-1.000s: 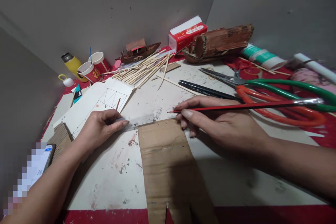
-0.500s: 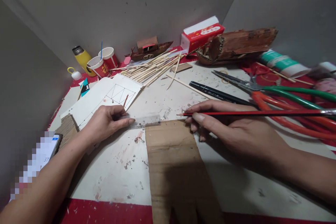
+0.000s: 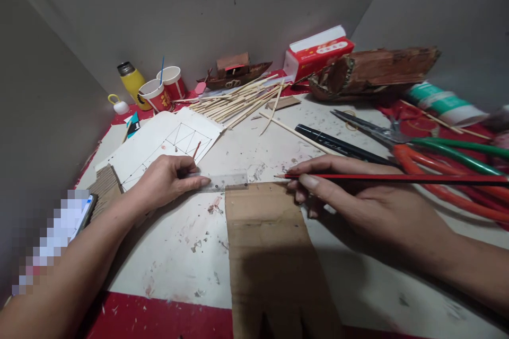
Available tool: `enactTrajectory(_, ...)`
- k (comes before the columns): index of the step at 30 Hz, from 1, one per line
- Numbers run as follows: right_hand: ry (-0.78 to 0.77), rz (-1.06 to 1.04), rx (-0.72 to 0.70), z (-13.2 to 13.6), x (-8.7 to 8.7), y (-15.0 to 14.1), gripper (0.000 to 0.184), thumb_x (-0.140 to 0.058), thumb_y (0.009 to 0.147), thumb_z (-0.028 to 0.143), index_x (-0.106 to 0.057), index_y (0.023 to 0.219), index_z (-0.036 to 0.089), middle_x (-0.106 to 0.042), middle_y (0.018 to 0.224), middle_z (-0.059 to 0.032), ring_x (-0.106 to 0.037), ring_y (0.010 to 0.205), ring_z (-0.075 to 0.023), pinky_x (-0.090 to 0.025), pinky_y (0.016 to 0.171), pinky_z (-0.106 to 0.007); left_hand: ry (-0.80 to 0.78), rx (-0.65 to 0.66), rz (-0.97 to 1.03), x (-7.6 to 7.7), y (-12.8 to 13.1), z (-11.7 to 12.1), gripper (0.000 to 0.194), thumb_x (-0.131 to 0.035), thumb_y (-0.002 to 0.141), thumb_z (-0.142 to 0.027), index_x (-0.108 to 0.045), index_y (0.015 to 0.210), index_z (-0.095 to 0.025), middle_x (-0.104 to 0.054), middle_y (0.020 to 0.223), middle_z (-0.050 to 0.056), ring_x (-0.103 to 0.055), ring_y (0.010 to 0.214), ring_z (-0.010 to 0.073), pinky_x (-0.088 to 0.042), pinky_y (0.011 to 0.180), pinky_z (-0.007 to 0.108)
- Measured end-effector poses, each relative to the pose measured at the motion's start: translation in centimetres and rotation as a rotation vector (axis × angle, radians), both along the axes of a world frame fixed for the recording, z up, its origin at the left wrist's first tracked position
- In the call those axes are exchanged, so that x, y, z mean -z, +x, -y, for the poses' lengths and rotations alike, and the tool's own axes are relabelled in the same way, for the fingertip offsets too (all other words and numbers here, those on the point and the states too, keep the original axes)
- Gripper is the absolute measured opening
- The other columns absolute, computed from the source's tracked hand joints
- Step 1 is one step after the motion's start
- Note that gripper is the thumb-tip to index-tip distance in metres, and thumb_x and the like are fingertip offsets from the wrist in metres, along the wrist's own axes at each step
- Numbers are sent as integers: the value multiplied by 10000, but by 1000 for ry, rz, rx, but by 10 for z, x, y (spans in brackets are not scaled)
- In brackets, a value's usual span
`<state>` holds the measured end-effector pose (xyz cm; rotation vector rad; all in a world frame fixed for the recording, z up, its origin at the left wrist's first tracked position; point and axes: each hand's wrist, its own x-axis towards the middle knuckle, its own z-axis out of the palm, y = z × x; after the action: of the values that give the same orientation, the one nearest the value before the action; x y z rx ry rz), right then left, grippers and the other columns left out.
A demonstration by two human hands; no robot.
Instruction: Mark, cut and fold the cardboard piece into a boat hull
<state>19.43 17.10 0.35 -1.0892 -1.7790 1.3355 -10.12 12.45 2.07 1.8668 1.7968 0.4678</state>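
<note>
My left hand (image 3: 169,180) presses its fingertips on the left end of a clear plastic ruler (image 3: 222,181) that lies along the far edge of a brown cardboard strip (image 3: 270,254). My right hand (image 3: 358,201) is closed on a red pencil (image 3: 397,177), held almost flat with its tip pointing left at the cardboard's far right corner. The cardboard strip runs from the ruler toward me across the white, stained board (image 3: 186,243).
A sheet with drawn triangles (image 3: 170,143) lies past my left hand. Behind are bamboo sticks (image 3: 238,101), a black marker (image 3: 342,145), scissors and pliers with green and orange handles (image 3: 437,153), paper cups (image 3: 163,89), a yellow flask (image 3: 131,79), model boats (image 3: 238,70), a tissue pack (image 3: 318,53), a phone (image 3: 59,233).
Both hands keep their hold on ruler and pencil. The view has shifted a little, so everything sits slightly further right and higher in the frame.
</note>
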Motion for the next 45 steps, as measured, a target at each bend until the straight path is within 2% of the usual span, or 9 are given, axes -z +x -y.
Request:
enactTrajectory(10, 20, 54, 0, 2, -8, -3, 298, -633, 859, 488, -684, 880, 195, -717, 758, -92, -655, 627, -179, -553, 536, -288, -41, -4, 70, 0, -2, -1, 355, -666, 818, -464, -501, 631, -211, -413, 587, -35, -362, 567, 118, -296, 500, 263)
enactTrajectory(22, 64, 70, -8, -1, 2, 1, 238, -593, 867, 417, -684, 912, 203, -726, 810, -75, -667, 649, -191, -559, 554, -321, -25, 36, 44, 0, -4, -2, 376, -660, 826, -451, -461, 618, -210, -377, 597, -48, -333, 577, 116, -290, 519, 270)
enactTrajectory(27, 146, 124, 45, 0, -4, 0, 160, -628, 826, 373, -706, 847, 235, -740, 842, -73, -682, 747, -228, -569, 668, -371, -1, 39, 11, 0, -4, -2, 393, -666, 816, -461, -448, 607, -210, -371, 593, -51, -333, 576, 116, -288, 519, 265)
enactTrajectory(30, 36, 104, 62, 6, -6, 1, 159, -676, 799, 382, -704, 821, 228, -737, 797, -71, -674, 674, -208, -562, 587, -325, 14, 34, 8, 1, -4, -2, 397, -666, 807, -465, -440, 596, -215, -365, 580, -49, -317, 566, 118, -281, 507, 266)
enactTrajectory(33, -157, 33, -10, 15, -7, -1, 210, -692, 810, 410, -679, 839, 202, -723, 712, -64, -655, 571, -175, -527, 480, -261, 22, 45, -3, 2, -4, -2, 417, -666, 798, -489, -430, 585, -220, -365, 563, -46, -312, 553, 120, -274, 496, 271)
enactTrajectory(35, -198, 25, -75, 19, -7, -4, 215, -674, 831, 404, -667, 853, 190, -724, 708, -66, -654, 559, -170, -513, 464, -249, 33, 56, -11, 3, -5, -3, 422, -662, 799, -494, -425, 580, -222, -371, 558, -42, -319, 550, 122, -276, 495, 275)
enactTrajectory(38, -82, 97, -158, 19, -7, -15, 171, -626, 856, 345, -671, 854, 180, -724, 717, -66, -648, 567, -175, -499, 474, -264, 39, 64, -15, 4, -6, -4, 425, -651, 804, -501, -421, 580, -223, -367, 556, -40, -320, 547, 123, -274, 497, 278)
enactTrajectory(41, 68, 158, -158, 14, -4, -27, 135, -595, 855, 292, -669, 838, 181, -710, 710, -50, -632, 579, -173, -489, 507, -279, 29, 60, -23, 4, -6, -4, 431, -649, 802, -515, -421, 583, -222, -368, 555, -41, -323, 544, 122, -267, 494, 278)
enactTrajectory(45, 107, 136, -138, 10, 1, -34, 124, -558, 870, 255, -645, 811, 189, -714, 749, -46, -630, 627, -171, -475, 548, -279, 28, 67, -32, 4, -6, -4, 418, -646, 808, -509, -440, 590, -218, -384, 555, -42, -331, 542, 119, -270, 496, 273)
